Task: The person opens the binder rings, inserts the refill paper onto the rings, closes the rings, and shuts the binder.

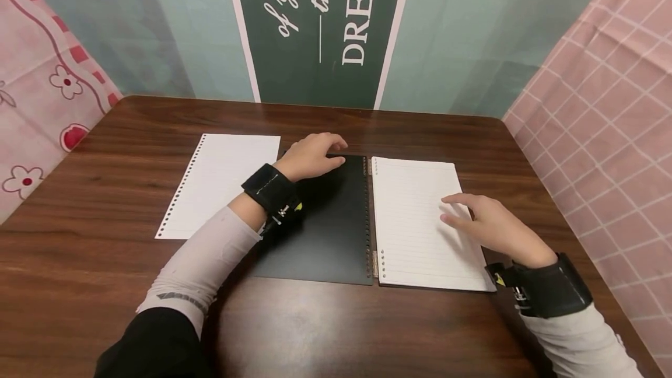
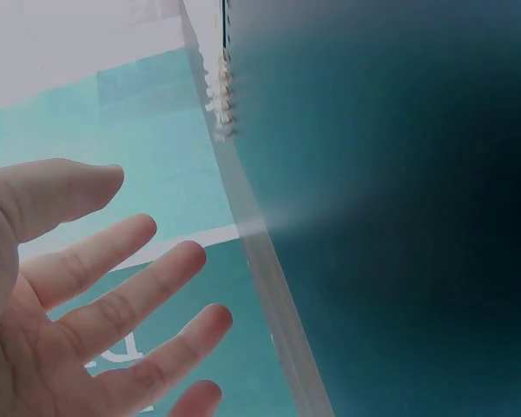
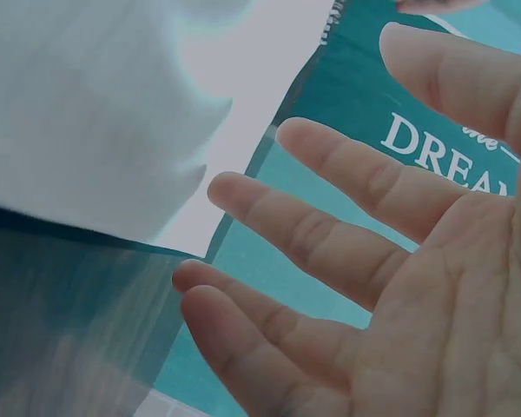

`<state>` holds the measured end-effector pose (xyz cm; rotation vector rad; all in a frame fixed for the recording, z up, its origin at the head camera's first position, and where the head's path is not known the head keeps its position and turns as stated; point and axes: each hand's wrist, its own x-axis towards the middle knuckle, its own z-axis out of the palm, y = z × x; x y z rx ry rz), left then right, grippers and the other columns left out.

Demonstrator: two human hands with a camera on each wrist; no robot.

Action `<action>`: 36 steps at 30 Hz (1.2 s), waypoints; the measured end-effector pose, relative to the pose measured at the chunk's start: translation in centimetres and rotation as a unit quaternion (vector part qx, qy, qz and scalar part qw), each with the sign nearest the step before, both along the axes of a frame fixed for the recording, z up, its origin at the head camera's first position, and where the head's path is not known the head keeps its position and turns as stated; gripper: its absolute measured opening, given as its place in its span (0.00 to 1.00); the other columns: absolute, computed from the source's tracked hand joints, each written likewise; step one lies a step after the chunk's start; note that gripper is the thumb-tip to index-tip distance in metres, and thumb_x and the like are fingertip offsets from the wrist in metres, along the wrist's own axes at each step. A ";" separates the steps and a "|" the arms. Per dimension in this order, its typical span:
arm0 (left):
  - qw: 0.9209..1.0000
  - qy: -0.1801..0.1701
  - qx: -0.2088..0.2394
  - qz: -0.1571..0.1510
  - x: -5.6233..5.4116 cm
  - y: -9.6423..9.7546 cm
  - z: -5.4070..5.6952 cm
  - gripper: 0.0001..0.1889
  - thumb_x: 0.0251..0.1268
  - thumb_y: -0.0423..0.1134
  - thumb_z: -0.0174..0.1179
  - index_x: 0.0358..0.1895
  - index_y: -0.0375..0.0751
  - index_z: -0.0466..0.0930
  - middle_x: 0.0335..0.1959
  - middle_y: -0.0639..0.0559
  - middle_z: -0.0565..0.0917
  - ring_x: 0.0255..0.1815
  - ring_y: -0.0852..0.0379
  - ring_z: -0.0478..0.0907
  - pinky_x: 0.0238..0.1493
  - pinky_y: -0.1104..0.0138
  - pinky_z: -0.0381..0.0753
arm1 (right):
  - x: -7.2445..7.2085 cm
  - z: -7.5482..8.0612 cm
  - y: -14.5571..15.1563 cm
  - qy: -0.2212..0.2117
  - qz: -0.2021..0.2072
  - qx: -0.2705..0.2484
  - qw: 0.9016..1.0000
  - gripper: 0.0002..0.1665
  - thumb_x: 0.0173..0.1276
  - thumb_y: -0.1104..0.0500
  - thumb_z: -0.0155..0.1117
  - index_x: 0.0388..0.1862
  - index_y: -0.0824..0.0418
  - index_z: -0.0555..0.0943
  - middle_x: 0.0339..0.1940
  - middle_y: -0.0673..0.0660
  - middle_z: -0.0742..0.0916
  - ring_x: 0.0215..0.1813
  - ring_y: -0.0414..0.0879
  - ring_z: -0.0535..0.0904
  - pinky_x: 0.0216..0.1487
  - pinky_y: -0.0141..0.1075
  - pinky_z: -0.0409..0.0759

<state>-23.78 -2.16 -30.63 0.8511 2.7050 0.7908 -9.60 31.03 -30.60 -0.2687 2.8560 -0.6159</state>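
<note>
1. One loose sheet (image 1: 223, 177) is laid on the bench (image 1: 79, 267), punched edge left.
2. Left hand (image 1: 311, 156), relaxed, empty, is held over black cover (image 1: 325, 232), laid flat probably for ring access.
3. By rings (image 1: 375, 264), apparently, paper stack (image 1: 412, 220) is aligned; right hand (image 1: 488, 223), loose-fingered, empty, is held above.

We see a smooth, faintly glossy, black plastic-looking rectangular cover (image 1: 325, 238). At right, matt white lined paper sheets (image 1: 412, 220).

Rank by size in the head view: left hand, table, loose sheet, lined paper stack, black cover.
1. Table
2. Lined paper stack and black cover: too alike to rank
3. Loose sheet
4. Left hand
</note>
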 end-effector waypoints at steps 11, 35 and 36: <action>1.000 0.005 0.007 0.012 -0.1 -2.3 -0.1 0.21 0.76 0.40 0.58 0.67 0.37 0.76 0.63 0.41 0.80 0.66 0.46 0.76 0.65 0.51 0.73 | -0.9 1.0 -0.7 -0.005 0.009 0.008 1.000 0.32 0.77 0.47 0.62 0.68 0.69 0.75 0.65 0.74 0.79 0.68 0.70 0.71 0.61 0.64 0.70; 0.997 0.005 0.033 0.068 0.3 -6.7 -0.4 0.19 0.75 0.40 0.59 0.63 0.35 0.78 0.62 0.40 0.82 0.65 0.45 0.77 0.65 0.50 0.73 | -3.1 1.3 -4.7 0.014 0.037 -0.022 0.999 0.30 0.77 0.48 0.61 0.66 0.69 0.77 0.64 0.72 0.80 0.67 0.68 0.73 0.62 0.63 0.70; 0.997 0.007 0.035 0.071 0.3 -6.9 -0.4 0.19 0.75 0.40 0.59 0.63 0.35 0.78 0.62 0.40 0.82 0.65 0.44 0.77 0.64 0.49 0.73 | -3.2 1.3 -4.9 0.014 0.038 -0.024 0.999 0.30 0.77 0.49 0.61 0.66 0.70 0.77 0.64 0.72 0.80 0.68 0.68 0.72 0.63 0.63 0.70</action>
